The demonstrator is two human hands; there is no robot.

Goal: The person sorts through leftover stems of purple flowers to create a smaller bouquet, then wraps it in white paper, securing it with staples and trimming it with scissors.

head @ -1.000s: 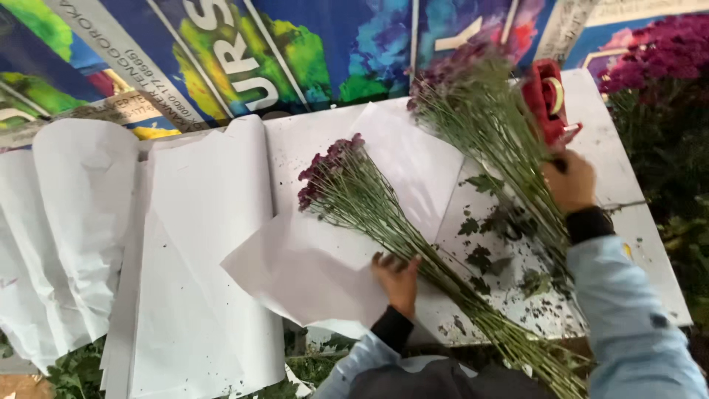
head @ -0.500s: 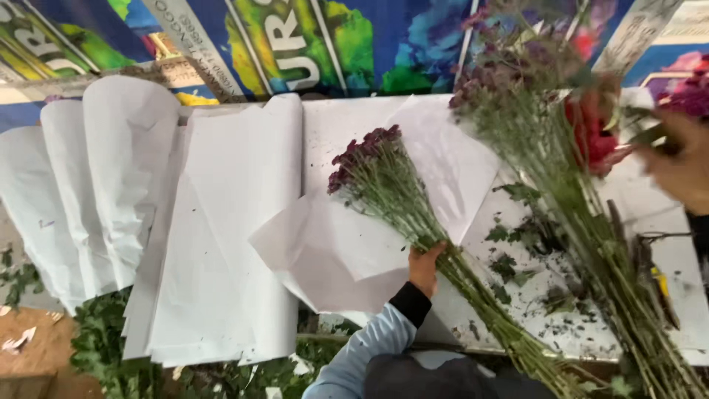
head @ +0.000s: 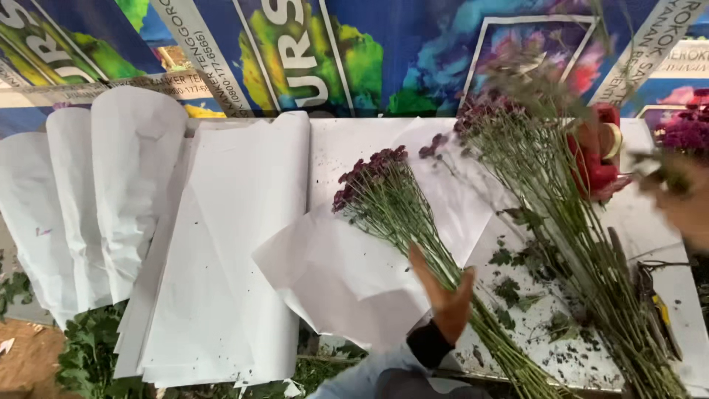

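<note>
Head view, left hand [head: 445,295]: low centre of the frame, fingers spread apart, palm laid on the stems of the near bunch, pressing rather than gripping.
Near bunch [head: 413,236]: dark red flowers pointing up-left, stems running down-right, lying on a loose white paper sheet [head: 347,273].
Right hand [head: 683,203]: blurred at the right edge; can't tell whether it is closed on anything.
Far bunch [head: 561,214]: longer purple-headed stems, right of centre, slanting from top centre down to the lower right corner.
Paper stack [head: 221,251]: white sheets, left of centre.
Table [head: 665,244]: white, strewn with leaf scraps.
Red tape dispenser [head: 598,155]: upper right, behind the far bunch.
</note>
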